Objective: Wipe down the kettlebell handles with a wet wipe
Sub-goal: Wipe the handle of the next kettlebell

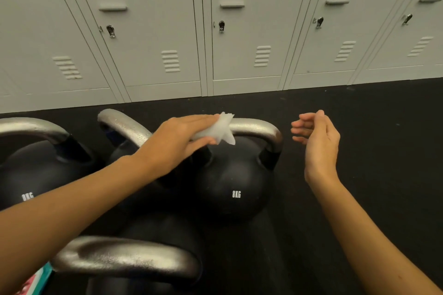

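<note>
Wipe [221, 130] wraps the handle [254, 127], gripped by left hand [182, 136] — bar runs rightward toward the loose, empty right hand [316, 134].

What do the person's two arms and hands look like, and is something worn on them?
Both arms are bare from the frame edge to the fingertips: no sleeves, gloves, watch, rings or bracelets show on the left hand or the right hand. Nails look short and unpainted.

Four black kettlebells with steel handles are present: one [236, 182] below the left fingers, one [124, 127] behind the left wrist, one [31, 167] far left, one [124, 258] nearest; one white wipe [219, 130]; five locker doors [249, 31].
</note>
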`<state>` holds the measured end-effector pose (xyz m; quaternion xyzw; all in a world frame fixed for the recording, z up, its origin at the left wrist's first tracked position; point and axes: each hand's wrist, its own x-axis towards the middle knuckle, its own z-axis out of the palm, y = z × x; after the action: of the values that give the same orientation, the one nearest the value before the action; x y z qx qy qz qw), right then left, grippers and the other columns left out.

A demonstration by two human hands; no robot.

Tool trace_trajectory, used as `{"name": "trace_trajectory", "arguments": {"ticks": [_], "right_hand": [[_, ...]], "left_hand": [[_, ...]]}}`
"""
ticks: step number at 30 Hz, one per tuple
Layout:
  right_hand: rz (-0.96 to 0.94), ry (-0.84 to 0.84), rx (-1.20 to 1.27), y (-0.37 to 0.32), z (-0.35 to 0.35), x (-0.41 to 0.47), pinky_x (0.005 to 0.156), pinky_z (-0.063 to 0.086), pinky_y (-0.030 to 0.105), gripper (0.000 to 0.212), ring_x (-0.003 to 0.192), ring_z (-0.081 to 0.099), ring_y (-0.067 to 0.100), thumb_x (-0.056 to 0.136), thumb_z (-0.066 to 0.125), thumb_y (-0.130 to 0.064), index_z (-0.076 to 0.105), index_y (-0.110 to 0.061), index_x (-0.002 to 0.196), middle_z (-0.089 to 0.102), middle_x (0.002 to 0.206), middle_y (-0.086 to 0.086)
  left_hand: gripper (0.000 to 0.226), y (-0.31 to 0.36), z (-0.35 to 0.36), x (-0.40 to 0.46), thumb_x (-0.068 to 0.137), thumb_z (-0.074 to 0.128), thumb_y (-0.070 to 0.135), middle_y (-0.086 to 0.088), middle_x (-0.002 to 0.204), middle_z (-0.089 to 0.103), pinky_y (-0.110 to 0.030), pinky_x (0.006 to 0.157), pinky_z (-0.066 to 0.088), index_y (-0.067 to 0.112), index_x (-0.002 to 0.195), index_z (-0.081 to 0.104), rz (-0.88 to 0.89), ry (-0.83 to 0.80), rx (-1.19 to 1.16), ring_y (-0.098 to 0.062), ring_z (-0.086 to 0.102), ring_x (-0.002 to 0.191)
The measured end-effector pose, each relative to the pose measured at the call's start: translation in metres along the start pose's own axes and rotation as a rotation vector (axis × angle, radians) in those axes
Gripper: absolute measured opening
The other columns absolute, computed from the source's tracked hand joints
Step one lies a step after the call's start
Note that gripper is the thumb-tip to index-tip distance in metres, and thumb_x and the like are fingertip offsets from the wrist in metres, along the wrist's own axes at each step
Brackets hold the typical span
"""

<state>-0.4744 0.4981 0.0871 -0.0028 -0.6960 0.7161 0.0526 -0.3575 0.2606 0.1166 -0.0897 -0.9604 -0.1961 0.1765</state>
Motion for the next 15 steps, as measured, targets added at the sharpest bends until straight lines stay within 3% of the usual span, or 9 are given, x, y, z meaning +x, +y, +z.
{"name": "trace_trajectory", "arguments": {"ticks": [6,9,11,15], "right_hand": [[0.037,0.096,0.039,0.002,-0.008,0.0,0.067,0.051,0.027,0.035,0.072,0.063,0.009,0.106,0.034,-0.034,0.062,-0.019,0.09,0.065,0.08,-0.001],[-0.033,0.112,0.038,-0.002,-0.013,-0.003,0.069,0.052,0.028,0.035,0.074,0.064,0.009,0.106,0.034,-0.031,0.062,-0.02,0.089,0.066,0.082,0.0],[-0.131,0.086,0.011,-0.003,-0.013,-0.009,0.076,0.053,0.029,0.033,0.082,0.066,0.01,0.106,0.035,-0.028,0.063,-0.02,0.09,0.067,0.087,0.0],[-0.381,-0.102,-0.112,0.004,-0.003,-0.032,0.093,0.048,0.019,0.026,0.11,0.061,0.004,0.104,0.044,-0.016,0.065,-0.017,0.119,0.067,0.116,-0.005]], "left_hand": [[0.043,0.03,0.013,0.033,0.089,0.047,0.036,-0.005,0.115,0.069,-0.041,0.093,0.048,0.011,0.117,0.067,0.22,-0.006,0.251,-0.025,0.067,0.095],[0.036,0.051,0.024,0.057,0.093,0.056,0.032,-0.003,0.119,0.066,-0.042,0.104,0.037,0.014,0.124,0.062,0.218,-0.094,0.297,-0.026,0.063,0.105],[0.035,0.06,0.035,0.066,0.093,0.058,0.03,0.0,0.123,0.064,-0.039,0.107,0.028,0.018,0.126,0.06,0.209,-0.112,0.348,-0.024,0.058,0.113],[0.026,0.07,0.054,0.068,0.077,0.074,0.016,0.0,0.098,0.069,-0.033,0.087,0.027,0.014,0.101,0.065,0.224,-0.074,0.401,-0.023,0.065,0.09]]}}
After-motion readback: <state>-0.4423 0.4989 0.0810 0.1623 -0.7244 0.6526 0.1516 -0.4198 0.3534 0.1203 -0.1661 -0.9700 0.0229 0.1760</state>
